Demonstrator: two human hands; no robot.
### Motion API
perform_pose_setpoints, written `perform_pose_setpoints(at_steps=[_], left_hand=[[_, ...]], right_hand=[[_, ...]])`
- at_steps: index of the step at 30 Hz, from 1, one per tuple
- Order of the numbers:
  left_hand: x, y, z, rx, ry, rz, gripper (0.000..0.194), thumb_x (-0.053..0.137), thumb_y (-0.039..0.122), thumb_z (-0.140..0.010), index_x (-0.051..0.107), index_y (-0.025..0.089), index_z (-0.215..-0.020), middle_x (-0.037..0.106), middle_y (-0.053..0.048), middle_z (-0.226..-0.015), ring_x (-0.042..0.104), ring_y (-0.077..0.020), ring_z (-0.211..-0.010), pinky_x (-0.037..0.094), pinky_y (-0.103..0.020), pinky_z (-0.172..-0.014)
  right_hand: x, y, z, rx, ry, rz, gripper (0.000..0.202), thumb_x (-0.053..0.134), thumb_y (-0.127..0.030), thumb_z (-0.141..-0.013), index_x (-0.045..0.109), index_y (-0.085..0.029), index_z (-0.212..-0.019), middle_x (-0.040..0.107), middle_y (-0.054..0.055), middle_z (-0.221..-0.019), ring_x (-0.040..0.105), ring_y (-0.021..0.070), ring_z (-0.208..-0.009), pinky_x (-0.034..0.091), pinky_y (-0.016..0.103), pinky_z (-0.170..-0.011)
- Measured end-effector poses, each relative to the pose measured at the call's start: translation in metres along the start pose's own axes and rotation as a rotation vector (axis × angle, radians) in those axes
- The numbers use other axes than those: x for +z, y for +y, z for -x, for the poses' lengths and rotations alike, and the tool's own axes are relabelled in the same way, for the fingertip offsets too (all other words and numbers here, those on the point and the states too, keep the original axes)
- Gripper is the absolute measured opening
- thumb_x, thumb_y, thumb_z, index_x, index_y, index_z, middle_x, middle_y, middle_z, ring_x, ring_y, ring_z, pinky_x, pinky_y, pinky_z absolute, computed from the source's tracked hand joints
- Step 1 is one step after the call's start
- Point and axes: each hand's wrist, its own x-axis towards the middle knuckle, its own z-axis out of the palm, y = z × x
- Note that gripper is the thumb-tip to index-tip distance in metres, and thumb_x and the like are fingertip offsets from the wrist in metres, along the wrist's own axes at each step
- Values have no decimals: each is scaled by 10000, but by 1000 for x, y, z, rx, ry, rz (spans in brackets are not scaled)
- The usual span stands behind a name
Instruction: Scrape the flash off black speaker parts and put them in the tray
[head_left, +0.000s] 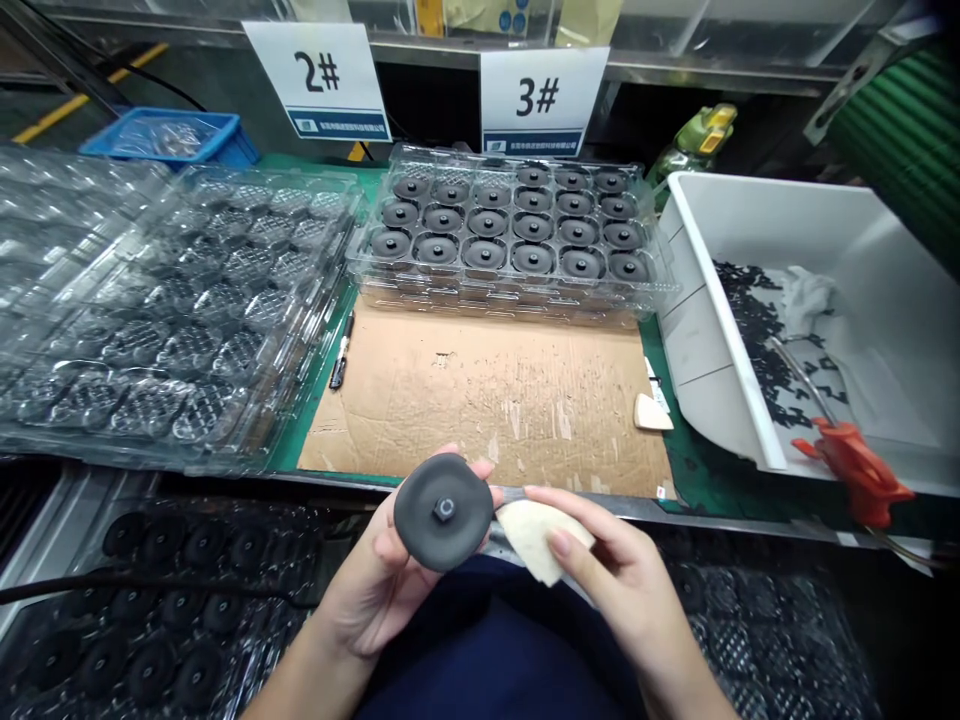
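A round black plastic part point(420, 525) with a small raised hub at its centre is tilted up in my left hand point(379, 580), its fingers wrapped round the edge. Close beside it, my right hand point(615, 560) pinches a cream wedge-shaped pad point(536, 535), perhaps felt or sponge, between thumb and fingers. The pad's tip is by the part's right edge; I cannot tell if they touch. Both hands are over my lap at the table's front edge. Beyond them, a clear blister tray point(510, 285) holds rows of similar black parts.
Cardboard point(487, 390) covers the middle of the table, with a marker pen point(342, 352) and another cream pad point(652, 412) at its sides. Empty clear trays point(172, 300) are stacked left. A white bin point(705, 380) with small black pieces and an orange-handled air gun point(855, 465) stand right.
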Motion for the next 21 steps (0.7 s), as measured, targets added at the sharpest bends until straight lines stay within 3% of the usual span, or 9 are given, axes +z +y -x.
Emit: perform_pose_setpoints(at_steps=[5,11,17,21], left_hand=[[-4,-9,-4,18,74,47,509,672,382,-726,547,232,-1196,540,-74,-1273,501,-258,-1159,444,-298,-957],[-7,-10,-5,20,140,59,497,648,385,-750,543,203,-1201,522,-81,-1290,464,-282,-1189,418,-322,-990],[-5,-16,-6,15,187,35,490,674,372,-728,564,195,-1172,533,-92,-1276,480,-275,-1178,416,-326,-994],[-5,-23,-3,-14,222,-22,513,695,364,-716,551,235,-1192,577,-65,-1219,492,-239,-1167,431,-290,-971]], right_hand=[[9,15,-9,-27,92,48,279,539,-372,-870,632,-245,-1101,625,45,-1106,579,248,-1008,473,394,-880],[1,23,-14,-63,162,120,260,534,-351,-879,623,-254,-1104,622,31,-1102,578,228,-986,474,355,-843],[3,-6,-15,-153,177,133,239,524,-298,-898,596,-281,-1125,614,1,-1104,573,196,-981,462,315,-819],[23,-35,-14,-495,129,237,284,466,-178,-900,540,-168,-1174,625,51,-1018,572,180,-863,444,320,-739]])
